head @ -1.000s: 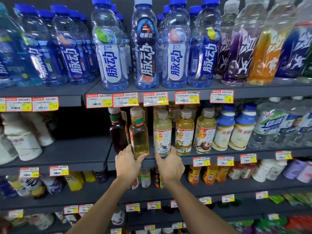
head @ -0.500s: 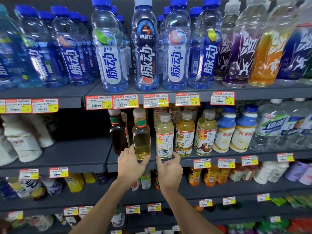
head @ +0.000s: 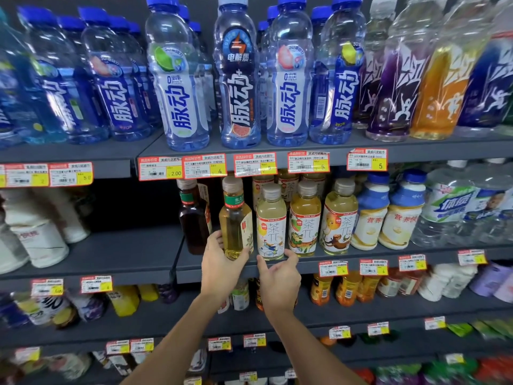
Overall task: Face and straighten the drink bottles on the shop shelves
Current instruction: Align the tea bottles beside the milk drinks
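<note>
Where two bare forearms reach up to the middle shelf [head: 188,270], the left hand [head: 219,263] grips the green-banded tea bottle [head: 236,226] low on its body. The thumb lies across the front near the base and the fingers wrap behind the bottle's left side. The bottle stands at the shelf's front lip, just above and right of that hand. Its paper label is turned off to the right, so mostly clear plastic and pale yellow liquid face out.

The right hand [head: 279,280] sits just below the white-labelled tea bottle [head: 270,223], thumb and forefinger curved into a narrow C under its base. Whether they touch the plastic I cannot tell. That bottle stands upright just beside the first, label forward, with a white wrap, large characters, a small drawing at the bottom and a ribbed beige cap over a rounded shoulder.

To its right stand two like bottles, a tiger-label bottle [head: 304,218] and a monkey-label bottle [head: 338,218], then squat blue-shouldered milk-drink bottles [head: 370,215]. A dark brown tea bottle [head: 194,220] stands left of the green-banded one. The shelf is matt grey metal, with red-and-yellow price tags [head: 332,268] clipped to its edge.
</note>
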The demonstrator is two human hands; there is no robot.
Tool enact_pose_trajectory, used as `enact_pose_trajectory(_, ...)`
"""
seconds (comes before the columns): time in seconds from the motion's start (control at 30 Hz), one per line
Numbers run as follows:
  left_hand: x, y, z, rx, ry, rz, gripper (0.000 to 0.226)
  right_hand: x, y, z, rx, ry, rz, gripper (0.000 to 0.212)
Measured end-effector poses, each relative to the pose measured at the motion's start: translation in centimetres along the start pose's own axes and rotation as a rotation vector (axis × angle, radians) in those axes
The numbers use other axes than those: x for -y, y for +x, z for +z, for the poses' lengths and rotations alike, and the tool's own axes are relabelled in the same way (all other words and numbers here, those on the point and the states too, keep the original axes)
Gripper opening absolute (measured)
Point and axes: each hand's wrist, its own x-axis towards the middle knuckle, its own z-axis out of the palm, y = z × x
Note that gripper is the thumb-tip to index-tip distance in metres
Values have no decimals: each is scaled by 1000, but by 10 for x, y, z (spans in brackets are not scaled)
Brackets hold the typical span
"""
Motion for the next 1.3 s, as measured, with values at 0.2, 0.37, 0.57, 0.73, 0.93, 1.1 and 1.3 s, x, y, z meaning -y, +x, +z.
enact_pose_trajectory(0.2,8,9,-12,104,13,40,64,1,-1,0,6,-2,-23,65)
enact_pose_trajectory(0.37,11,21,-13,223,78,39,57,0,-2,-1,9,-3,-38,66)
enact_pose_trajectory(0.57,10,18,-12,258,110,69,60,1,-3,0,19,17,-27,70)
enact_pose_trajectory(0.73,20,20,-10,265,112,33,71,1,-5,1,33,37,-19,67)
enact_pose_trajectory(0.93,22,31,-13,321,163,28,71,0,-5,-1,51,51,-28,66)
enact_pose_trajectory(1.1,20,32,-15,353,205,53,68,1,-3,-2,57,38,-39,65)
enact_pose_trajectory(1.3,17,36,-17,381,241,76,65,1,-2,-3,68,18,-62,64)
